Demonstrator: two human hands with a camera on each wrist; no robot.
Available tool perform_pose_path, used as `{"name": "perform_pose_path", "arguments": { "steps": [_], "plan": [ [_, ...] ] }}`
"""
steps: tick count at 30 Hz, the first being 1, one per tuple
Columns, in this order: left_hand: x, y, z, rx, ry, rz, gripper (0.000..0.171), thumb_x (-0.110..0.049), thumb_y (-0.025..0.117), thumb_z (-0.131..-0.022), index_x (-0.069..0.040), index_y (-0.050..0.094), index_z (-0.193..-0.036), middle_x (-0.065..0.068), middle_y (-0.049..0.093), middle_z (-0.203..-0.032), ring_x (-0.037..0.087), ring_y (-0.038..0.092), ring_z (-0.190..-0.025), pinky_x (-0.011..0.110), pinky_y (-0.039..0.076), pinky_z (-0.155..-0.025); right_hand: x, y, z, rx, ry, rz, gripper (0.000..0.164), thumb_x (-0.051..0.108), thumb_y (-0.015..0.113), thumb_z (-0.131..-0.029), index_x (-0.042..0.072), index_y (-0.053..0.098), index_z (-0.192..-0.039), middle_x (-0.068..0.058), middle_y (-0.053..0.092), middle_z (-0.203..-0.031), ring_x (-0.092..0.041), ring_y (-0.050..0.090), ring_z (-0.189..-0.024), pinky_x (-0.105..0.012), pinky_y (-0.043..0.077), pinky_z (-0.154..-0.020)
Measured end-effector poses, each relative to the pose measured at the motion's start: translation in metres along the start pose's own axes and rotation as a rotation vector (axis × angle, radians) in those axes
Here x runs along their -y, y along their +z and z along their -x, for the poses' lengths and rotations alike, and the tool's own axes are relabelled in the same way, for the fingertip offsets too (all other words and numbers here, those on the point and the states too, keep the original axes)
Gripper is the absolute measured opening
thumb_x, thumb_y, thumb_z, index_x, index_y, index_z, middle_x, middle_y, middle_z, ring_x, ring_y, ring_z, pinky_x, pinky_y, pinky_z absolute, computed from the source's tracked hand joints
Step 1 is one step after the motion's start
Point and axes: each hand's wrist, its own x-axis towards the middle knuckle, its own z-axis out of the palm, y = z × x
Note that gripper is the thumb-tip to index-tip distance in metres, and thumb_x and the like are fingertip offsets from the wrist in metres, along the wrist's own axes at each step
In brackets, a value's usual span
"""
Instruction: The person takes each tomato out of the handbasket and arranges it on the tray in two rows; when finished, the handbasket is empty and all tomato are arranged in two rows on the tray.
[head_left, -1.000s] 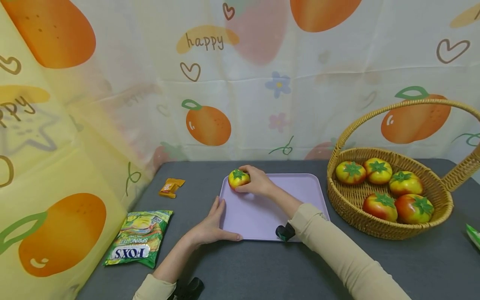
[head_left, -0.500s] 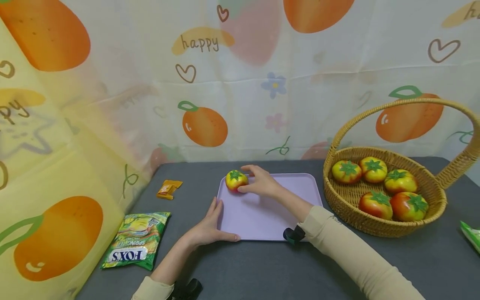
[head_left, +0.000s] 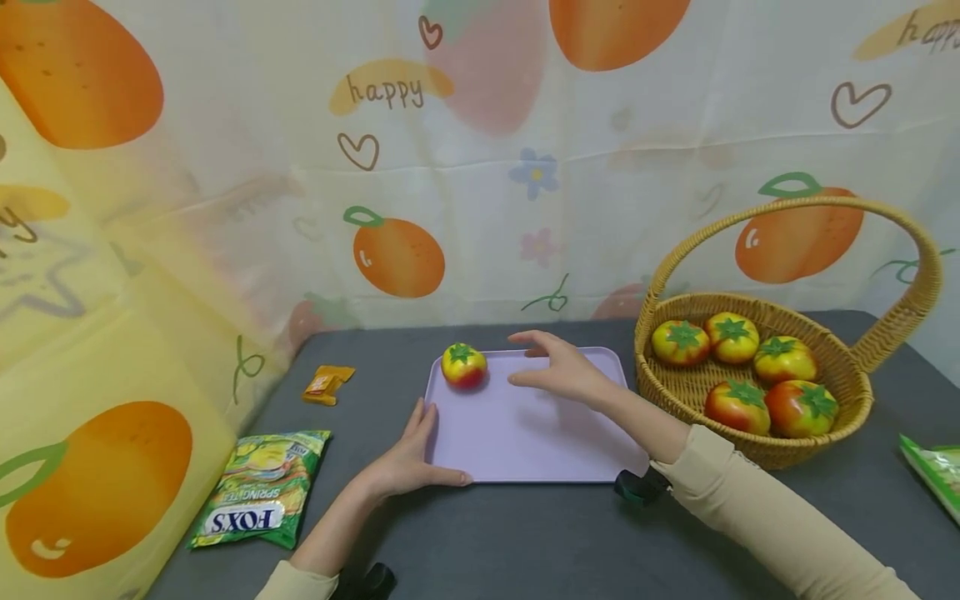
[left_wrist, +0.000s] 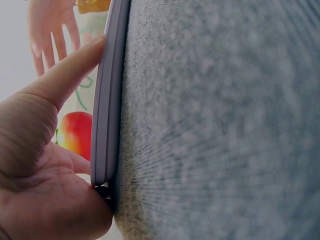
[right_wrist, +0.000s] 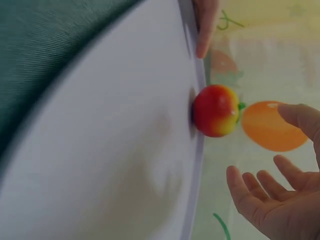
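Note:
A red-and-yellow, tomato-like fruit [head_left: 464,367] with a green leafy top rests in the far left corner of the lilac tray [head_left: 525,442]. My left hand [head_left: 405,462] cups the tray's near left corner, its fingers straight along the left side and the thumb [left_wrist: 75,70] on the front edge. Over the tray's right half hovers my right hand [head_left: 566,371], holding nothing, thumb and fingers spread towards the fruit. In the right wrist view a gap separates those fingertips from the fruit [right_wrist: 216,111].
To the right of the tray stands a wicker basket [head_left: 757,454] with a tall handle and several similar fruits inside. On the left lie a green Fox's candy bag [head_left: 258,487] and a small orange wrapped sweet [head_left: 327,385]. A green packet [head_left: 933,471] shows at the right edge.
My right hand has let go of the fruit and drawn away to the right, its fingers spreading. The fruit stays on the tray, and the left hand keeps its place at the corner.

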Motion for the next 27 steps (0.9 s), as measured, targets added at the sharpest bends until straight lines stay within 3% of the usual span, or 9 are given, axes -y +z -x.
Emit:
{"name": "perform_pose_path", "arguments": {
  "steps": [7, 14, 23, 27],
  "plan": [
    [-0.001, 0.0, -0.001, 0.012, 0.004, -0.012, 0.122, -0.035, 0.087, -0.07, -0.003, 0.007, -0.156, 0.019, -0.013, -0.161, 0.044, -0.001, -0.145, 0.063, 0.011, -0.112, -0.005, -0.026, 0.033, -0.011, 0.014, -0.064, 0.057, 0.031, 0.076, -0.085, 0.023, 0.054, -0.137, -0.005, 0.051, -0.141, -0.025, 0.048, -0.129, -0.049, 0.045, -0.097],
    [0.0, 0.0, 0.0, 0.017, 0.002, -0.015, 0.122, -0.034, 0.087, -0.07, -0.003, 0.005, -0.156, 0.019, -0.014, -0.16, 0.044, -0.004, -0.145, 0.065, 0.009, -0.111, -0.007, -0.054, 0.067, -0.029, -0.053, -0.092, 0.053, 0.028, 0.075, -0.087, 0.018, 0.056, -0.135, -0.007, 0.055, -0.137, -0.027, 0.052, -0.125, -0.045, 0.048, -0.094],
    [-0.001, -0.001, 0.001, 0.026, 0.008, -0.036, 0.123, -0.036, 0.087, -0.07, -0.001, 0.006, -0.155, 0.021, -0.014, -0.16, 0.045, -0.005, -0.145, 0.065, 0.008, -0.111, -0.021, -0.1, 0.108, -0.102, -0.032, 0.101, 0.045, 0.036, 0.072, -0.089, 0.02, 0.061, -0.13, -0.006, 0.061, -0.127, -0.028, 0.057, -0.117, -0.046, 0.05, -0.089],
    [-0.002, 0.0, 0.0, 0.029, 0.013, -0.039, 0.124, -0.036, 0.088, -0.07, 0.0, 0.006, -0.155, 0.022, -0.015, -0.159, 0.046, -0.005, -0.144, 0.065, 0.007, -0.111, -0.025, -0.126, 0.127, -0.115, -0.042, 0.251, 0.042, 0.035, 0.071, -0.09, 0.017, 0.062, -0.127, -0.006, 0.063, -0.124, -0.029, 0.059, -0.115, -0.045, 0.051, -0.087]
  ]
}}
